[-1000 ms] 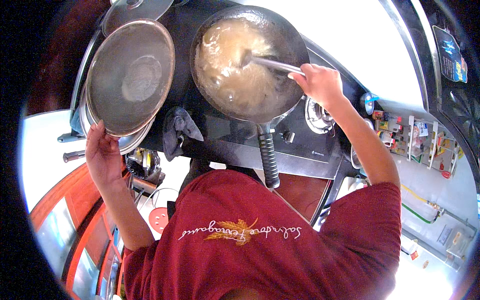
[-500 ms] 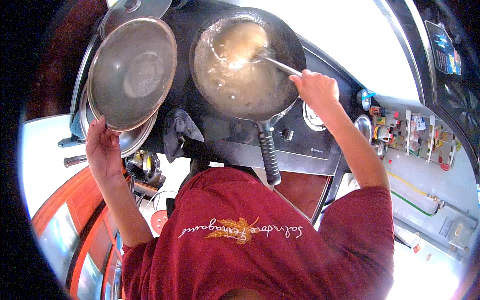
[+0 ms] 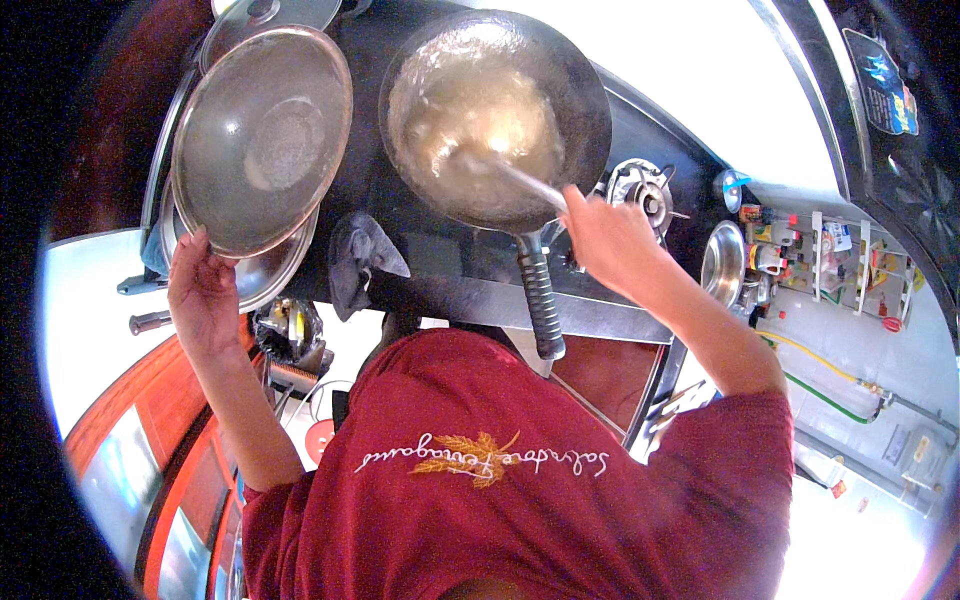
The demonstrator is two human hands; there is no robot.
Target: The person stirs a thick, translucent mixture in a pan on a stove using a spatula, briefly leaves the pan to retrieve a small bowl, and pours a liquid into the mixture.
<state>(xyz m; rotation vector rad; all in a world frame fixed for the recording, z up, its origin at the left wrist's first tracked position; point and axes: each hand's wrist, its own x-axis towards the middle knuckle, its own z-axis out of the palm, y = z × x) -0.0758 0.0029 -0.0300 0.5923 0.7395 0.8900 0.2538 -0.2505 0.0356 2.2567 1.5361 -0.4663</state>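
Note:
My left hand (image 3: 205,295) pinches the near rim of a large round lid (image 3: 230,130), which is tilted up with its dull face showing. My right hand (image 3: 610,235) is closed around the handle of a long metal cooking utensil (image 3: 530,185). The utensil's head is down in cloudy, bubbling liquid (image 3: 490,110), so its shape is hidden. That liquid fills much of a dark wok (image 3: 580,110) on the stove, whose ribbed black handle (image 3: 540,300) points toward me. Neither hand touches the wok.
Behind the lid lies a shiny pan (image 3: 275,272), its handle sticking out left; a glass lid (image 3: 275,15) is farther back. A dark cloth (image 3: 362,262) drapes over the counter's front edge. Right of the wok are a burner (image 3: 652,200) and a steel bowl (image 3: 722,262).
My right hand has moved left and nearer to me, and the utensil's head has swept from the wok's far part toward its near side. The lid has shifted only slightly.

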